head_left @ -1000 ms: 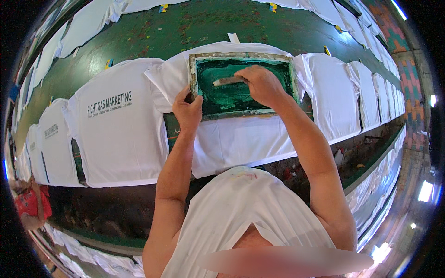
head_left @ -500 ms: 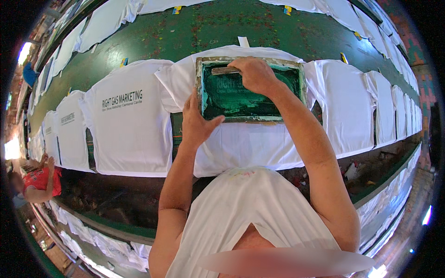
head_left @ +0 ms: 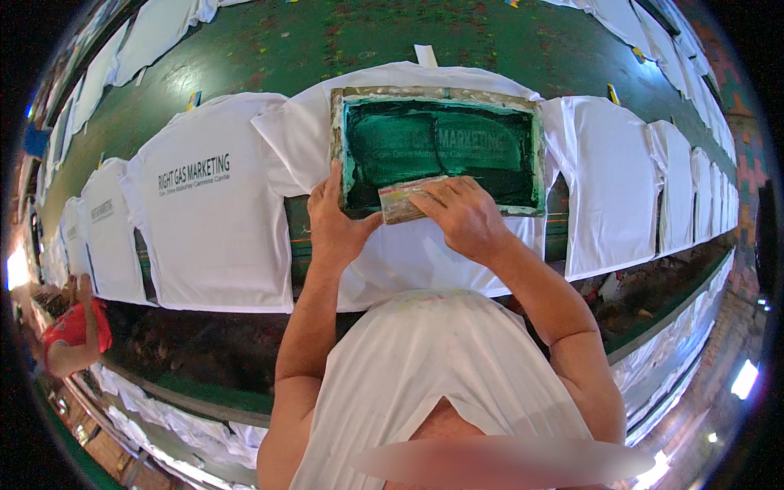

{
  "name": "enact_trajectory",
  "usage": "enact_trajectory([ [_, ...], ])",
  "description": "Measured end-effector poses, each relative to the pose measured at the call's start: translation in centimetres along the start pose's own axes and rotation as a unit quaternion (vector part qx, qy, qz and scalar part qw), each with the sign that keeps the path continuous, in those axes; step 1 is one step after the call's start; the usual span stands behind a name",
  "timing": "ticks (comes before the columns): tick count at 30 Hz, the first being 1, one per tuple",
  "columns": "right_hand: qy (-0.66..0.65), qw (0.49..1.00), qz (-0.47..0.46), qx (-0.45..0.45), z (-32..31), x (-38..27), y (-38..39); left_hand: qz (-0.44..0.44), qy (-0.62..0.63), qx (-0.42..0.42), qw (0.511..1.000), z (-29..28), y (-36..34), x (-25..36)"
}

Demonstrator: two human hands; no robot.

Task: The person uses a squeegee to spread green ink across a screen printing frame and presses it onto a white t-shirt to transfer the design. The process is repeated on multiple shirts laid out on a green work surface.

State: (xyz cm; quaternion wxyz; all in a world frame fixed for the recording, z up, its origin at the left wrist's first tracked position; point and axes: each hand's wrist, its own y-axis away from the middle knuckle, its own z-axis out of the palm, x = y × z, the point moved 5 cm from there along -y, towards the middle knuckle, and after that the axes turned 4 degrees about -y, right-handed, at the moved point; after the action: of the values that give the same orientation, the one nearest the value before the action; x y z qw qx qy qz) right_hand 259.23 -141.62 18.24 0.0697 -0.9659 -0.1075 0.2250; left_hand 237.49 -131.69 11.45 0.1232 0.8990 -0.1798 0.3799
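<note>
A screen-printing frame [head_left: 441,93] with dark green ink on its mesh lies on a white T-shirt [head_left: 433,253] directly in front of me. Faint lettering shows through the mesh. My left hand [head_left: 335,224] grips the frame's near left corner, thumb along the near edge and fingers up the left side. In my right hand [head_left: 467,214] is a wooden squeegee [head_left: 400,204], tilted at the near edge of the mesh, close to my left thumb. Its blade is hidden from sight. To the left lies a T-shirt [head_left: 220,237] with dark printed lettering.
Unprinted-looking T-shirts [head_left: 612,196] continue along the long green table [head_left: 351,41] on the right. More white shirts line its far side. A person in red [head_left: 73,331] is at the far left. Behind me, another row of white shirts [head_left: 180,420] runs along.
My right hand has drawn the squeegee from the far side of the mesh toward me, to the near edge. My left hand stays on the frame's corner. More lettering shows through the mesh.
</note>
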Motion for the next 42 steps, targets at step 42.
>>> enact_trajectory([
  [42, 0.032, 0.998, 0.011, 0.053, -5.0, 9.4, 10.9, -0.017, 0.072, -0.007, 0.997, 0.6, -0.3, 0.6],
])
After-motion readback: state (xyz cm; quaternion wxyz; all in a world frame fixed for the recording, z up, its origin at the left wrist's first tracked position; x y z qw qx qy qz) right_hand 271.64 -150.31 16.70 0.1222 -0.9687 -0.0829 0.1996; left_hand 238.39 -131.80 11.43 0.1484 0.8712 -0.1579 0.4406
